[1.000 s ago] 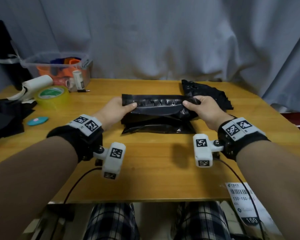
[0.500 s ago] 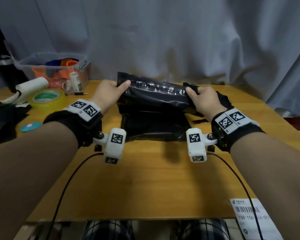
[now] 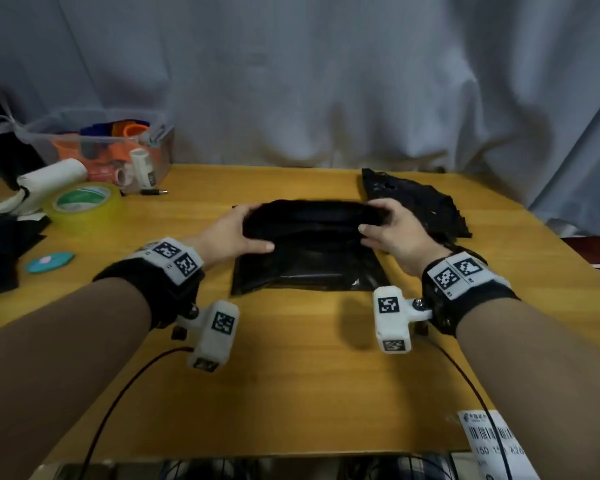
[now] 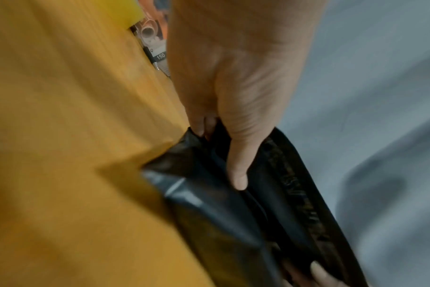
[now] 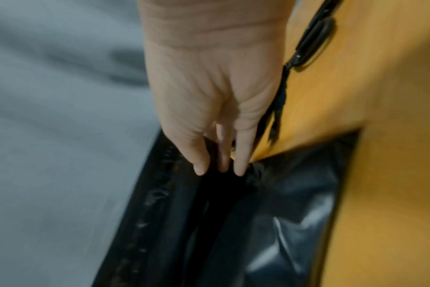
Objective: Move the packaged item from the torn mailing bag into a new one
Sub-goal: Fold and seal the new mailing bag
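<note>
Two black bags on the bench (image 3: 291,375) right now. One is the new bag (image 3: 309,265), sitting mid-bench with its mouth pulled wide. My left hand (image 3: 227,237) grips the left end of the mouth, thumb on the near lip, and my right hand (image 3: 394,233) pinches the right end the same way. The other is the torn bag (image 3: 413,206), crumpled and lying flat at the far right, just behind my right hand. The new one is glossy black plastic, and it's too dark inside to tell what's in there. One yellow tape roll (image 3: 84,206) and one clear bin (image 3: 94,147) sit far left. Wood bench, grey curtain (image 3: 326,81) behind.
</note>
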Action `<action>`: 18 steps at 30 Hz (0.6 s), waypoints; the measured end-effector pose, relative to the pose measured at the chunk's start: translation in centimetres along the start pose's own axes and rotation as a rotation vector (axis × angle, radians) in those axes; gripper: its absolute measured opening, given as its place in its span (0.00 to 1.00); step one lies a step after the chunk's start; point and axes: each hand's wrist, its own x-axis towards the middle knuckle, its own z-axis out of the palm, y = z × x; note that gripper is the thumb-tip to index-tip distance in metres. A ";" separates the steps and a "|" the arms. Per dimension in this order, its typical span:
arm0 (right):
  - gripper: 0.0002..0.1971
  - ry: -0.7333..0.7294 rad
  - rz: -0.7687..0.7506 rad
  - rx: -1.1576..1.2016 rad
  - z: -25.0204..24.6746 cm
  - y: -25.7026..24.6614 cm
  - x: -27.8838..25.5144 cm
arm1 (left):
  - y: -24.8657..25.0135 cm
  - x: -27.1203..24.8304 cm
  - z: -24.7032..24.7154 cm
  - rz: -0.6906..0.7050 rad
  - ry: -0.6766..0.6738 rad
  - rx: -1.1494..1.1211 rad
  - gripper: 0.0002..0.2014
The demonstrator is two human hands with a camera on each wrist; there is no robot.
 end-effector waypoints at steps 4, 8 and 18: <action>0.03 -0.014 0.063 -0.155 1.6 1.2 -0.9 | -1.5 0.0 1.2 -0.066 -0.067 0.012 0.42; 0.09 -0.068 0.052 -0.272 1.3 1.2 -2.0 | -1.6 -1.1 1.0 -0.080 -0.142 0.058 0.38; 0.08 -0.066 0.054 -0.118 -2.3 -1.0 -4.5 | 0.7 -4.6 -1.3 0.019 0.102 -0.120 0.08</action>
